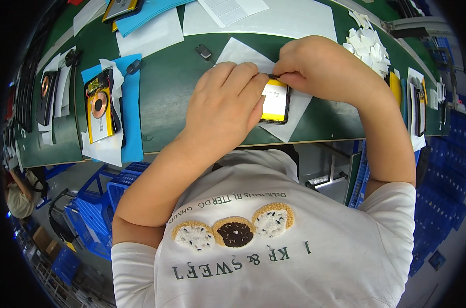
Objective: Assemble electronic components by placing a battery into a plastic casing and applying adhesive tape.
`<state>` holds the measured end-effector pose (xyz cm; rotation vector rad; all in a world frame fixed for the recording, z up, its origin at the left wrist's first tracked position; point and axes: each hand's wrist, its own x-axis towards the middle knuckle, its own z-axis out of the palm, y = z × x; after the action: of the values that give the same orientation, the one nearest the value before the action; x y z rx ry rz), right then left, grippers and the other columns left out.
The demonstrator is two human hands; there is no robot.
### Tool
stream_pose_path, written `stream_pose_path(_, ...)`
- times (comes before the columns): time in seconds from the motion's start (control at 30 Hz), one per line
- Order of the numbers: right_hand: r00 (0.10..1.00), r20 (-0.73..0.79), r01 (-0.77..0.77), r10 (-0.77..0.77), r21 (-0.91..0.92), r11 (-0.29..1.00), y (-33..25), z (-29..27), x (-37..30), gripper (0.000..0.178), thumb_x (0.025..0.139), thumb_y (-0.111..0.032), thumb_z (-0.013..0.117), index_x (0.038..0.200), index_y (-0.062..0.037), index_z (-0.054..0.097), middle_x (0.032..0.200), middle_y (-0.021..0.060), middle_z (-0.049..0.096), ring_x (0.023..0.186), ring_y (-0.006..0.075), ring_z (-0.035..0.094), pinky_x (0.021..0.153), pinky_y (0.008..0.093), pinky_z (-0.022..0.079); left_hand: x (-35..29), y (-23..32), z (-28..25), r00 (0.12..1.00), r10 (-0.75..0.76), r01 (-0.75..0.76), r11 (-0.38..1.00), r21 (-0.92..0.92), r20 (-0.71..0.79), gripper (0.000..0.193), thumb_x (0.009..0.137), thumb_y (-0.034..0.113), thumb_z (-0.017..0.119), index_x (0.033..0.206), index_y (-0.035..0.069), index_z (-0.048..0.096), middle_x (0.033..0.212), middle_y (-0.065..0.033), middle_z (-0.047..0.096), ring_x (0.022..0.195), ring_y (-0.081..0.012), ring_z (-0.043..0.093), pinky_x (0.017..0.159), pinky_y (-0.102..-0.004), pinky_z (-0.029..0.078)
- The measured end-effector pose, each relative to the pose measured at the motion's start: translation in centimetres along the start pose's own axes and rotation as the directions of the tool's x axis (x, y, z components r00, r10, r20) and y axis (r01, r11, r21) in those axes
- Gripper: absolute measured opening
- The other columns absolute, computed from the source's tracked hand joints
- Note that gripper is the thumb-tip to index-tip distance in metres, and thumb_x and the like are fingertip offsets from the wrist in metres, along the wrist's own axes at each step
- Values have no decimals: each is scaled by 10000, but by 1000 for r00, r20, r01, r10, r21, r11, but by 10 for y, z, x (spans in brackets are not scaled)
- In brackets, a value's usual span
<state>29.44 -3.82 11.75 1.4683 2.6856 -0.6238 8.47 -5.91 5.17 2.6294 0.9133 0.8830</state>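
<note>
An open power bank [275, 105], a black casing with a white and yellow battery in it, lies on a white paper sheet [289, 131] near the table's front edge. My left hand [224, 100] lies over its left side, fingers curled and pressed against it, hiding that part. At the top edge, my right hand [307, 66] is closed in a pinch. Whatever sits between those fingertips is hidden. A small dark cable plug [204, 51] rests just beyond my left hand.
Another open power bank [100, 108] with a copper coil lies left on paper and a blue sheet [133, 97]. A pile of white scraps [367, 49] sits at the far right. White papers [264, 18] cover the back. Blue crates [92, 210] stand below the table, left.
</note>
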Motion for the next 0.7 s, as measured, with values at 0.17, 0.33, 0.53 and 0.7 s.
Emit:
stream_pose_path(0.17, 996, -56, 67, -66, 16, 998, 3, 4, -2, 111, 761, -48, 699, 861, -6, 723, 782, 126, 653, 743, 303, 623, 672, 385, 498, 0, -1, 1, 1000, 6, -6, 1000, -8, -13, 344, 742, 111, 721, 1078, 76, 658, 1095, -53, 595, 994, -267, 556, 848, -393, 474)
stream_pose_path(0.33, 997, -48, 66, -64, 61, 996, 4, 2, -1, 117, 763, -41, 706, 870, 1, 726, 785, 130, 662, 733, 302, 631, 664, 379, 503, -1, -2, 0, 1000, 8, -8, 1000, -20, -15, 339, 741, 108, 721, 1073, 75, 658, 1094, -53, 594, 992, -268, 556, 845, -393, 474)
stream_pose_path(0.53, 999, -39, 40, -35, 140, 989, 5, -2, 0, 136, 776, -66, 642, 858, -15, 737, 825, 144, 677, 765, 323, 632, 709, 387, 509, -1, -1, 0, 1000, 9, -9, 999, -35, -22, 340, 738, 108, 721, 1070, 73, 655, 1087, -56, 595, 982, -268, 557, 836, -391, 476)
stream_pose_path(0.7, 997, -33, 73, -68, 158, 985, 10, 0, -1, 134, 776, -68, 652, 866, -21, 738, 813, 138, 670, 757, 318, 628, 708, 386, 508, 0, 0, -1, 1000, 5, -5, 999, -38, -17, 344, 735, 108, 721, 1070, 73, 653, 1082, -54, 594, 980, -270, 556, 835, -391, 475)
